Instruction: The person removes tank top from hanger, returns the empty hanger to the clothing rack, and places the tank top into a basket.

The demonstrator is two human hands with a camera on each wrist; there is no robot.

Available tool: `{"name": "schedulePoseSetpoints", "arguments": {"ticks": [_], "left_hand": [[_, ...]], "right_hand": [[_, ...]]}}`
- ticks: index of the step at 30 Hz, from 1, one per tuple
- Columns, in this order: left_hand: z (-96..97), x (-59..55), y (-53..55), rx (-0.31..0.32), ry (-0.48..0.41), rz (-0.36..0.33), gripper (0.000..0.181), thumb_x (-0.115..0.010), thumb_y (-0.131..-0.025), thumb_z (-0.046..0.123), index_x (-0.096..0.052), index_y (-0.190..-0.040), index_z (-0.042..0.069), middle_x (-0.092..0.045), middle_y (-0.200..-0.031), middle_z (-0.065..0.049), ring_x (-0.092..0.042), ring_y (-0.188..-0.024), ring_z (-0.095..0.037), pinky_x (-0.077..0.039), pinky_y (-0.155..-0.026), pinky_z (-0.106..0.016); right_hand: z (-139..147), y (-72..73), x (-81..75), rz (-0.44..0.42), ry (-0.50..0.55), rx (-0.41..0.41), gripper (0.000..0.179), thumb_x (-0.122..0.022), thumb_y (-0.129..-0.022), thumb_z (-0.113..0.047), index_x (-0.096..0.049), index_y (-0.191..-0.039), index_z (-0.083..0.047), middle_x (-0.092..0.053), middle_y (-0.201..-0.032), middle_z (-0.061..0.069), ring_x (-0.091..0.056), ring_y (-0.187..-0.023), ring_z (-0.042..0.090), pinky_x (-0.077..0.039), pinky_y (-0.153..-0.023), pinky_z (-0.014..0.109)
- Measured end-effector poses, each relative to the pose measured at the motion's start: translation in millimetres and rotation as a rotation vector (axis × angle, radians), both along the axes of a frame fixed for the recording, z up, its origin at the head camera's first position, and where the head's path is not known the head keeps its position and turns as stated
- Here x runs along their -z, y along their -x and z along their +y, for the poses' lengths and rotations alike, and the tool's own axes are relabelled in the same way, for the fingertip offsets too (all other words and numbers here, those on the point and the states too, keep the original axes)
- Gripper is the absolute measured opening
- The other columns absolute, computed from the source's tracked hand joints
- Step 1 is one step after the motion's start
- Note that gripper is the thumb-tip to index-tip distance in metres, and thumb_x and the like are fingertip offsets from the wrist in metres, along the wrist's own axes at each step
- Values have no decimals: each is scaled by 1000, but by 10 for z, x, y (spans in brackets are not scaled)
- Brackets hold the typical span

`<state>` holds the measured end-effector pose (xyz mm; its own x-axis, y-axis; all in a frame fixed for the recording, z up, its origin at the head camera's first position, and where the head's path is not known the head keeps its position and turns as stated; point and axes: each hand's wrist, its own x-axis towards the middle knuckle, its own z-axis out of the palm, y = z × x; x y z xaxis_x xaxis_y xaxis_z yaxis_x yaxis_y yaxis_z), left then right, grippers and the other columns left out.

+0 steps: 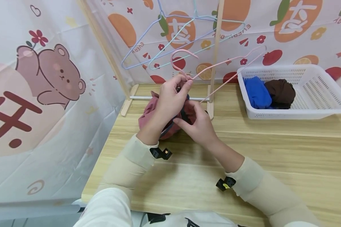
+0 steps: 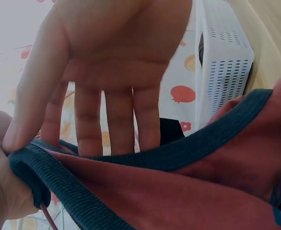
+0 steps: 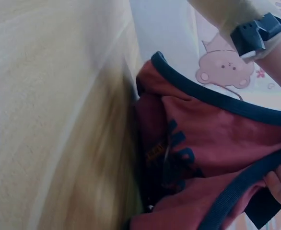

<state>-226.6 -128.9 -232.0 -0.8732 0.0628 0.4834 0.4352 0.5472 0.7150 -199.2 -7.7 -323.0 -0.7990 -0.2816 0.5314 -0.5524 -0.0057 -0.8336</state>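
Note:
A pink clothes hanger (image 1: 213,66) is tilted, its hook upward and one arm reaching right. My left hand (image 1: 171,99) pinches it just under the hook. Below is a dusty-red shirt (image 1: 147,115) with a dark teal ribbed collar (image 2: 164,153) and dark printing on its front. My right hand (image 1: 197,124) holds the collar edge, its thumb on the near side. In the left wrist view the right fingers (image 2: 119,115) extend down behind the band. The right wrist view shows the left fingertips (image 3: 280,184) at the collar.
A wooden rack (image 1: 215,56) stands behind the hands, with a blue hanger (image 1: 140,39) and a mint hanger (image 1: 170,41) on it. To the right, a white plastic basket (image 1: 315,112) contains a blue cloth (image 1: 257,93) and a dark brown cloth (image 1: 281,91).

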Motion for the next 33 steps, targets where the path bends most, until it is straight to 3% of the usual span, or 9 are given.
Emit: {"name": "schedulePoseSetpoints", "arguments": {"ticks": [7,12,17,20,23,27,30,33], "left_hand": [[10,58,23,13,-67,-53,20,-57,-100,22,-65,-99,4,-52,-73,-4,-46,-65,-15,-35,-60,-26],[3,79,32,18,-116,-68,21,-54,-101,23,-63,-104,3,-51,-71,-4,-45,-61,-17,-35,-55,-26],[-9,89,33,63,-155,-56,22,-53,-103,23,-61,-103,2,-56,-75,-6,-47,-60,-17,-38,-53,-25],[-42,88,41,69,-144,-45,23,-53,-103,23,-62,-99,3,-60,-77,-8,-50,-61,-18,-40,-55,-25],[-83,79,45,32,-106,-37,25,-55,-102,26,-65,-95,4,-63,-81,-8,-53,-68,-16,-42,-60,-25],[-122,64,46,-18,-37,1,26,-58,-100,26,-70,-91,5,-66,-91,-4,-55,-88,-13,-42,-74,-26],[-137,51,47,-9,-25,37,23,-61,-98,22,-74,-90,4,-67,-96,-6,-56,-95,-14,-42,-81,-28],[-149,30,53,28,-54,28,21,-64,-97,18,-76,-90,3,-70,-91,-11,-60,-85,-14,-46,-76,-26]], "right_hand": [[-83,4,17,9,42,46,44,-79,-83,-12,-55,-119,-3,-64,-95,9,-59,-78,15,-51,-66,26],[-107,9,21,33,29,131,44,-81,-81,-13,-58,-118,-4,-70,-100,9,-64,-84,14,-51,-73,27],[-111,23,41,52,59,163,37,-79,-83,-14,-63,-114,-2,-73,-99,11,-70,-90,16,-55,-77,29],[-99,55,52,61,105,186,23,-75,-86,-9,-68,-106,1,-74,-92,13,-69,-81,15,-53,-70,22],[-71,86,35,42,152,210,14,-73,-87,-1,-70,-99,3,-73,-89,15,-67,-76,14,-50,-66,15],[-32,87,-27,24,161,244,10,-72,-85,4,-70,-95,7,-72,-88,20,-66,-76,17,-48,-66,12],[-20,83,-37,18,151,240,10,-72,-85,4,-71,-94,8,-72,-88,21,-68,-79,20,-50,-69,13],[-12,98,14,10,129,227,9,-74,-85,0,-73,-93,5,-73,-87,18,-69,-81,20,-51,-71,13]]}}
